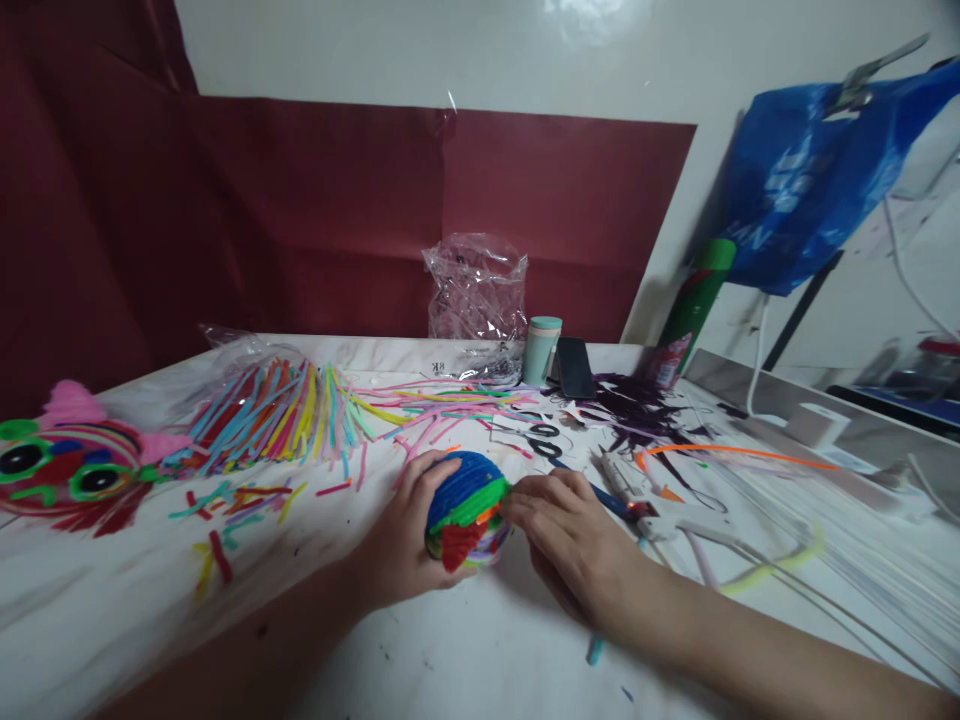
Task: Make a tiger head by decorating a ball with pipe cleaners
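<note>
My left hand (401,535) is wrapped around the left side of a small ball (463,505) covered in blue, green, orange and red pipe cleaners. It holds the ball on the white table (150,620). My right hand (566,535) rests against the ball's right side, its fingertips pinched on an orange pipe-cleaner piece at the ball's surface. A blue-handled tool (611,500) lies just behind my right hand.
A heap of coloured pipe-cleaner pieces (285,410) lies at the left, with a pink and red fuzzy mask (71,465) beside it. Behind are a clear plastic bag (476,295), a teal cup (541,350), a phone (575,367), scissors (544,440), a glue gun (660,510) and a blue bag (810,180).
</note>
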The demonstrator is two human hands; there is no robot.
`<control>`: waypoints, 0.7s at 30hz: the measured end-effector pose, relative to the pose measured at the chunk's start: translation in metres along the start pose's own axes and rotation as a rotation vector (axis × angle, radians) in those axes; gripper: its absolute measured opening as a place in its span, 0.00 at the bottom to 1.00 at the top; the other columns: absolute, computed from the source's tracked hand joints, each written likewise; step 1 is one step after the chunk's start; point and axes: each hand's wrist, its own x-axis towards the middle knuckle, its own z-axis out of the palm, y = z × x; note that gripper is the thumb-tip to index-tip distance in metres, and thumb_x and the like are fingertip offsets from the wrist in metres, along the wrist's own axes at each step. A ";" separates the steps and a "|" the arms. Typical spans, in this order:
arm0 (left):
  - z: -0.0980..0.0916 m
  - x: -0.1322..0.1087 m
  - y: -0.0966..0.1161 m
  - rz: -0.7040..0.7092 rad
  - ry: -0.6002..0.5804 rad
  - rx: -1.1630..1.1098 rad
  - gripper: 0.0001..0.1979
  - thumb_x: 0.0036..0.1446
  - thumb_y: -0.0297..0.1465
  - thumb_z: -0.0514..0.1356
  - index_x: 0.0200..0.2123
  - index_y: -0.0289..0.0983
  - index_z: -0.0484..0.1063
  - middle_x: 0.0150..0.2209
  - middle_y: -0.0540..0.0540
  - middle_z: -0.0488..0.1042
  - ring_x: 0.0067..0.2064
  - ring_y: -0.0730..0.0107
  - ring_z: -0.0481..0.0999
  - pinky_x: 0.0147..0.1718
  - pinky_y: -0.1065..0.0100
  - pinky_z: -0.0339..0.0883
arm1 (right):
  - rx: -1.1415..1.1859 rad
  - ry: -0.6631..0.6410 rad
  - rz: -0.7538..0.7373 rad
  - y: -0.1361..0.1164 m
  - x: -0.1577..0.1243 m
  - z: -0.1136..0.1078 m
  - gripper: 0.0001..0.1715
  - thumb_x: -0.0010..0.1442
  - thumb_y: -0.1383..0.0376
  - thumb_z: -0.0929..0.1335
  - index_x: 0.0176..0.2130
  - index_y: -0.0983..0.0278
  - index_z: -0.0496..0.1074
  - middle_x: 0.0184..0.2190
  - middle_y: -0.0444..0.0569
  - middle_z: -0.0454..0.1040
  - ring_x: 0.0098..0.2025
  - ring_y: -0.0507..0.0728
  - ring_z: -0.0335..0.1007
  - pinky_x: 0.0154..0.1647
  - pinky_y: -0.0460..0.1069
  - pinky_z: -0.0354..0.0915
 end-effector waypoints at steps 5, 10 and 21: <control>0.001 0.000 0.002 0.005 -0.002 -0.015 0.47 0.37 0.33 0.69 0.59 0.42 0.48 0.56 0.36 0.55 0.59 0.45 0.58 0.55 0.46 0.58 | 0.081 0.090 0.086 0.005 -0.001 -0.001 0.15 0.56 0.77 0.59 0.42 0.65 0.66 0.35 0.52 0.74 0.39 0.58 0.66 0.39 0.54 0.60; 0.000 0.000 0.002 0.029 -0.030 -0.014 0.47 0.38 0.34 0.69 0.59 0.43 0.47 0.57 0.36 0.54 0.59 0.44 0.57 0.55 0.46 0.57 | -0.001 0.087 0.100 0.025 0.004 -0.008 0.08 0.62 0.71 0.62 0.38 0.65 0.69 0.31 0.51 0.74 0.37 0.57 0.65 0.38 0.52 0.59; -0.006 0.001 0.001 0.072 -0.105 -0.034 0.45 0.40 0.37 0.68 0.58 0.42 0.47 0.57 0.36 0.52 0.59 0.44 0.56 0.55 0.46 0.57 | 0.161 -0.423 -0.016 0.046 0.049 -0.038 0.07 0.57 0.73 0.67 0.31 0.64 0.74 0.29 0.46 0.75 0.32 0.52 0.69 0.33 0.45 0.63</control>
